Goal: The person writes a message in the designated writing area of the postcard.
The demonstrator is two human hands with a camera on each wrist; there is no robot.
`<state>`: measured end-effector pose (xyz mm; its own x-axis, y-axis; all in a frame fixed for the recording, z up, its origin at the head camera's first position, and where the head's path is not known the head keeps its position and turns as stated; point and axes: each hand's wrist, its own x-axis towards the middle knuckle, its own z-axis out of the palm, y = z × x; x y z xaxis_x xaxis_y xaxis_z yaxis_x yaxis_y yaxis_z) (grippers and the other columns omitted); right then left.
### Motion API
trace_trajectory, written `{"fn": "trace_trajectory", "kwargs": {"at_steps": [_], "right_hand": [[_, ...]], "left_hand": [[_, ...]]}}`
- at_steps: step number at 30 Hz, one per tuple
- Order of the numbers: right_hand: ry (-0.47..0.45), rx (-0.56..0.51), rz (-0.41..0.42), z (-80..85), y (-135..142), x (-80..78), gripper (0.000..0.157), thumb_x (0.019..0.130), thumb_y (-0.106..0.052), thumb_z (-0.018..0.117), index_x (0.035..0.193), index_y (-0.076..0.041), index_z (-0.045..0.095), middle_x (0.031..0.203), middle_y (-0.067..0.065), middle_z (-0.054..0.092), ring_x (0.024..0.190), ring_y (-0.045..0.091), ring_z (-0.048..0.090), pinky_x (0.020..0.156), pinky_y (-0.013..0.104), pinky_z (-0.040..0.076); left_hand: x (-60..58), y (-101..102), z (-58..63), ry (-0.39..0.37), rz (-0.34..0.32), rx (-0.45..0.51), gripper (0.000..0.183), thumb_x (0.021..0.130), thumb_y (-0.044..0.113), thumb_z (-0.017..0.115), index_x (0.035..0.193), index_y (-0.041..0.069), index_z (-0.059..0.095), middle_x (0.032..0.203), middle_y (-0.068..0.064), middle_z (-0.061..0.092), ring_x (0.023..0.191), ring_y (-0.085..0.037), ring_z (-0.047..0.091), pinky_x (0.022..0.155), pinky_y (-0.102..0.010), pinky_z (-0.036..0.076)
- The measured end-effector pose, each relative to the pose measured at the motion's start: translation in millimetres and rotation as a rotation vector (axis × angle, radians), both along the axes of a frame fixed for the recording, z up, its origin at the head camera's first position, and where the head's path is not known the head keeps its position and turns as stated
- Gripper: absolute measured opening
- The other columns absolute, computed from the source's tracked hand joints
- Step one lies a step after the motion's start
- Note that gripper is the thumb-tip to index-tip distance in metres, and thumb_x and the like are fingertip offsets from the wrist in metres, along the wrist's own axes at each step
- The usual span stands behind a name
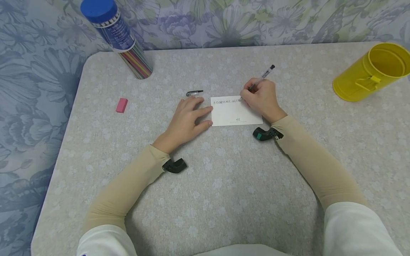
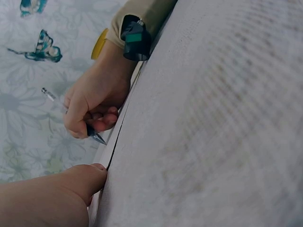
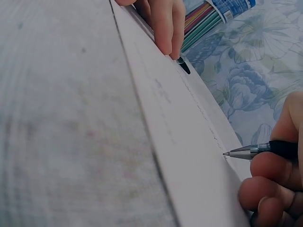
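Note:
A white card lies on the table, with a line of small handwriting along its top edge and a tiny printed mark near the bottom. My right hand grips a clear-barrelled gel pen, its tip at the end of the written line. In the right wrist view the metal pen tip stands right at the writing. My left hand rests with fingers spread, fingertips on the card's left edge. Just beyond those fingers lies the black and clear pen cap.
A pink eraser lies at the left. Behind it stands a clear tube of coloured sticks with a blue lid. At the far right is a yellow metal canister. The patterned wall borders the table's back edge.

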<state>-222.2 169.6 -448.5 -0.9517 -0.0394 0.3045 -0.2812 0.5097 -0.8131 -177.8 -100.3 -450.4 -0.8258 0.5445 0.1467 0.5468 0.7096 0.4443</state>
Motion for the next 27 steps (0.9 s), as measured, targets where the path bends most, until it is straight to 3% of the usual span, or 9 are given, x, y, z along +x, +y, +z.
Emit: {"fn": "trace_trajectory", "kwargs": {"at_steps": [15,22,27], "right_hand": [[0.018,0.015,-0.017,-2.2,1.0,-1.3,0.016,0.078,-0.002,0.056,0.068,0.002,0.066,0.056,0.005,0.054,0.045,0.001,0.037,0.044,0.017,0.024],[0.006,-0.002,-0.081,-2.9,1.9,-2.7,0.016,0.077,-0.003,0.056,0.067,0.002,0.067,0.058,0.003,0.056,0.048,0.003,0.041,0.047,0.018,0.028],[0.006,-0.004,-0.074,-2.5,2.2,-2.6,0.015,0.078,-0.003,0.057,0.068,0.001,0.068,0.059,0.003,0.057,0.048,0.003,0.042,0.047,0.017,0.029]], "left_hand": [[0.6,0.6,1.8,-0.012,0.007,-0.006,0.047,0.095,0.035,0.071,0.136,0.011,0.067,0.152,-0.022,0.050,0.149,-0.044,0.035,0.122,-0.069,0.019],[1.0,1.0,3.5,-0.026,0.005,-0.013,0.047,0.096,0.034,0.071,0.137,0.011,0.067,0.152,-0.022,0.049,0.149,-0.043,0.035,0.122,-0.069,0.019],[0.9,0.9,4.0,-0.029,0.008,-0.017,0.047,0.096,0.034,0.070,0.137,0.011,0.066,0.152,-0.022,0.049,0.150,-0.043,0.034,0.122,-0.069,0.019]]}}
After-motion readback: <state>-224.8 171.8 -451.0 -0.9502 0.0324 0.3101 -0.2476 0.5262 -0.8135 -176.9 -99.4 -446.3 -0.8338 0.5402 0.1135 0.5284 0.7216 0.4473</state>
